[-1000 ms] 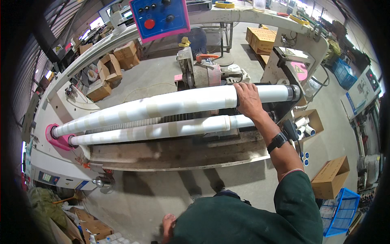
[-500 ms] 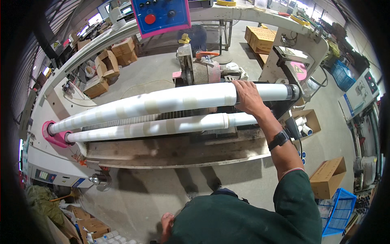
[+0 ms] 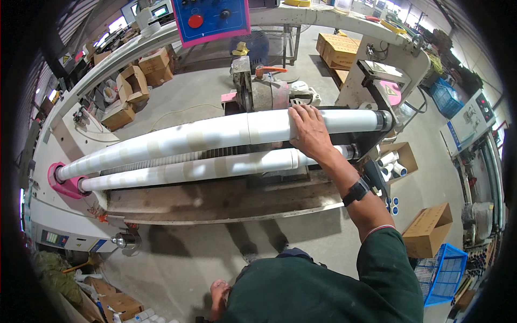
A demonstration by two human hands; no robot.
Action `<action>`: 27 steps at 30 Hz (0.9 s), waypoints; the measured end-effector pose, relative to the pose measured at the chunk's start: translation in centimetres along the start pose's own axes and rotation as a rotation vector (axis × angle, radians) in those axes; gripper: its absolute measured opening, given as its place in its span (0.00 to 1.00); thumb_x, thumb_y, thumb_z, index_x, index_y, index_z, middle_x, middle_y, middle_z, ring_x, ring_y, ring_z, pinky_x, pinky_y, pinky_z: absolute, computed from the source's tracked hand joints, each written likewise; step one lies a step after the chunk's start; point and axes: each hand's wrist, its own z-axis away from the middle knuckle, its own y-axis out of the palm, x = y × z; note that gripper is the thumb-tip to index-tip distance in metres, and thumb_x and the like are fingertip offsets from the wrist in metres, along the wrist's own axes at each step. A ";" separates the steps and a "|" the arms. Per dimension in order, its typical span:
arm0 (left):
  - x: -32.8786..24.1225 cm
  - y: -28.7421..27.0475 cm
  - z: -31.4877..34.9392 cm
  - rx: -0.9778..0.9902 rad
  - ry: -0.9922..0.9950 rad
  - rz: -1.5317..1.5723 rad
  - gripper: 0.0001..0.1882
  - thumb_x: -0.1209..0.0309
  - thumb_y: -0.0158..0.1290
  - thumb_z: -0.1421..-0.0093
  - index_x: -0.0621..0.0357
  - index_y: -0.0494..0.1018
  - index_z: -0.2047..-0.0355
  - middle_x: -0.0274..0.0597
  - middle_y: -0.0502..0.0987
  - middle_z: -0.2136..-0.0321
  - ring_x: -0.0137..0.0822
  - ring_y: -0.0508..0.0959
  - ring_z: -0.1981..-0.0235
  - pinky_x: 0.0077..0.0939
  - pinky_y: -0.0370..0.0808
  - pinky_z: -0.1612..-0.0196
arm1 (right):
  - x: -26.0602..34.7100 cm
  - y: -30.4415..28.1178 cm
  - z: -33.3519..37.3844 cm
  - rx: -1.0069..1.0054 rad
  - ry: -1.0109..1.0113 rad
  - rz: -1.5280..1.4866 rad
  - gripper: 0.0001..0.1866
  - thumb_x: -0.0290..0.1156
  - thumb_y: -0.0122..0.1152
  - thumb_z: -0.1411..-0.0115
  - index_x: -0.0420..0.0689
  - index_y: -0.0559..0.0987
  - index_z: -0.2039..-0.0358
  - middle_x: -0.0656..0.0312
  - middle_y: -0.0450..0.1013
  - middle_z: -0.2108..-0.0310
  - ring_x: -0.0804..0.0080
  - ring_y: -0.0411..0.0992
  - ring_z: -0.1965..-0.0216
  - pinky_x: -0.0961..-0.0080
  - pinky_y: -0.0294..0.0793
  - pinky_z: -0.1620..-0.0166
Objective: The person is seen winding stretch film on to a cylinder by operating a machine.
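My right hand [image 3: 309,131] lies over the upper long white roll [image 3: 215,132], its fingers curled across the top toward the far side. This roll is set on a shaft, with beige bands on its left part and a seam left of my hand. Just to the right of the hand, a slimmer white stretch runs to a dark metal end fitting. Below it lies a second, thinner white roll [image 3: 237,166]. Low beside my body, my left hand [image 3: 219,293] hangs with curled fingers; whatever is in it, if anything, is hidden.
A pink bracket [image 3: 60,185] bears the left shaft ends. Behind the rolls stands a motor unit with an orange lever [image 3: 271,70]. A blue control box [image 3: 211,21] hangs overhead. Cartons [image 3: 428,231] and a blue crate [image 3: 442,274] stand on the right.
My right hand has shifted slightly left along the upper roll. The roll's banded part has slid left, and its seam now shows farther from my hand. My left hand still hangs low.
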 end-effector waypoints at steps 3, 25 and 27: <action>-0.7 0.1 -0.6 -0.011 0.001 -0.050 0.18 0.74 0.52 0.44 0.69 0.64 0.55 0.42 0.73 0.74 0.34 0.74 0.78 0.26 0.72 0.75 | 0.4 0.2 -0.3 -0.003 0.020 0.013 0.44 0.32 0.72 0.63 0.42 0.62 0.44 0.54 0.61 0.44 0.56 0.56 0.40 0.59 0.51 0.36; -3.9 -9.4 -8.3 0.031 -0.074 -0.170 0.24 0.71 0.50 0.41 0.64 0.61 0.45 0.50 0.74 0.60 0.41 0.79 0.73 0.33 0.78 0.69 | 11.7 1.8 7.2 -0.107 0.183 -0.223 0.40 0.25 0.70 0.61 0.42 0.64 0.45 0.50 0.63 0.47 0.50 0.61 0.44 0.59 0.61 0.43; -3.9 -10.2 -8.7 0.004 -0.091 -0.171 0.24 0.72 0.50 0.41 0.65 0.61 0.45 0.51 0.74 0.61 0.41 0.79 0.74 0.33 0.78 0.70 | 14.0 3.3 8.7 -0.021 0.170 -0.272 0.39 0.26 0.71 0.61 0.43 0.65 0.46 0.50 0.64 0.47 0.50 0.62 0.45 0.59 0.62 0.44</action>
